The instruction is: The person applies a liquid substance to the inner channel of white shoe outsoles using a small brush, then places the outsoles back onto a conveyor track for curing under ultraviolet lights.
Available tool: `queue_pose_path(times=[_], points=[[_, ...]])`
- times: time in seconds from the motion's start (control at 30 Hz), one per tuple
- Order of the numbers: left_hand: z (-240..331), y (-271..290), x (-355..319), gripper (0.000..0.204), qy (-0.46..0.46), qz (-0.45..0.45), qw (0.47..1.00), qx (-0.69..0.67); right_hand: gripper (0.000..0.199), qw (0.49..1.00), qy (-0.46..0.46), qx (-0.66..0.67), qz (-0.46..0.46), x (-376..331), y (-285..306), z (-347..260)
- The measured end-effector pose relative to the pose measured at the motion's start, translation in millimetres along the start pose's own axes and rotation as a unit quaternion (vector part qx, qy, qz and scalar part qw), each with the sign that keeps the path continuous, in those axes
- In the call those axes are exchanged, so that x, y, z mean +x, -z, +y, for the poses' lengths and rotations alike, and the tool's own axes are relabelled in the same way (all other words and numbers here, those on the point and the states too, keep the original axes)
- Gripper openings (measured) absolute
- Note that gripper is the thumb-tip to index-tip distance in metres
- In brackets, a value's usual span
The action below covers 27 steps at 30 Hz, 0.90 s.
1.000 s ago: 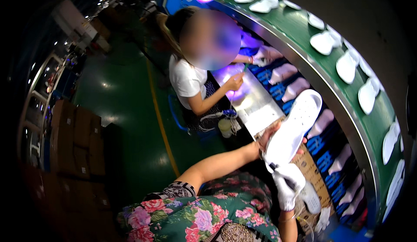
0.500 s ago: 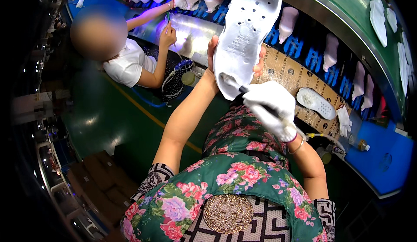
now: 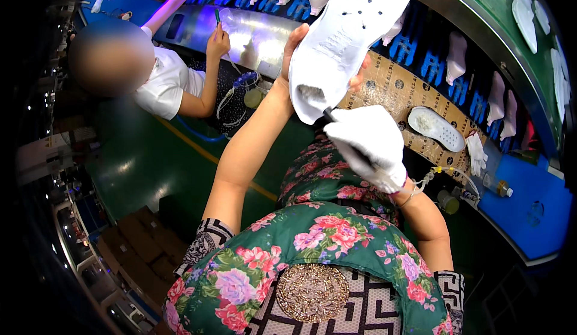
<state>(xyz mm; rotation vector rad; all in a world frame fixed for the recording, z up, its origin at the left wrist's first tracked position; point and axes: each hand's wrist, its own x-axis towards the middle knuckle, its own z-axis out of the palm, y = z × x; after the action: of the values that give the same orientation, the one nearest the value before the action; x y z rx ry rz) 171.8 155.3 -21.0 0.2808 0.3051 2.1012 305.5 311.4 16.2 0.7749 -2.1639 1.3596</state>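
Note:
My left hand (image 3: 293, 53) holds a white shoe sole (image 3: 347, 40) up in front of me, its inner side with small holes facing me and its heel end low. My right hand (image 3: 368, 144), in a white glove, grips a small brush (image 3: 317, 100) whose bristle tip touches the heel end of the sole. Both forearms rise from my flowered green clothing at the bottom of the view.
A brown cardboard sheet (image 3: 401, 88) lies on the bench with another white sole (image 3: 436, 128) and a white glove (image 3: 476, 153). White shoe forms (image 3: 458, 49) stand on blue holders. A seated co-worker in a white shirt (image 3: 166, 86) works at the left. Stacked cartons (image 3: 135, 246) sit lower left.
The view swung toward the bench. My left hand raised the sole and brought it closer, and my gloved right hand brought the brush to its heel end.

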Motion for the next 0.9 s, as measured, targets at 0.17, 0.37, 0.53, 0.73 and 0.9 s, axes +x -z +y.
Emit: queue_pose_path(times=[0.17,0.37,0.53,0.73,0.9], points=[[3.4,-0.8,0.8,0.094,0.014,-0.012,1.0,-0.014,0.024,0.978,-0.111,0.171,-0.033,-11.7,0.1,-11.4],[4.1,-7.0,0.2,0.102,0.058,-0.034,0.996,0.054,0.025,0.989,-0.101,0.103,0.009,-2.7,8.6,-4.7],[10.7,-20.0,-5.0,0.094,0.106,0.077,0.989,0.065,0.038,0.996,0.015,0.072,-0.056,-15.5,-4.7,-9.6],[10.1,-23.2,-7.4,0.087,0.108,0.053,0.989,0.089,0.024,0.977,-0.103,0.182,-0.041,-7.0,1.9,-13.1],[11.5,-30.2,-4.0,0.09,0.101,0.058,0.985,0.13,0.035,0.998,0.018,0.059,-0.016,-6.9,-6.0,0.4]])
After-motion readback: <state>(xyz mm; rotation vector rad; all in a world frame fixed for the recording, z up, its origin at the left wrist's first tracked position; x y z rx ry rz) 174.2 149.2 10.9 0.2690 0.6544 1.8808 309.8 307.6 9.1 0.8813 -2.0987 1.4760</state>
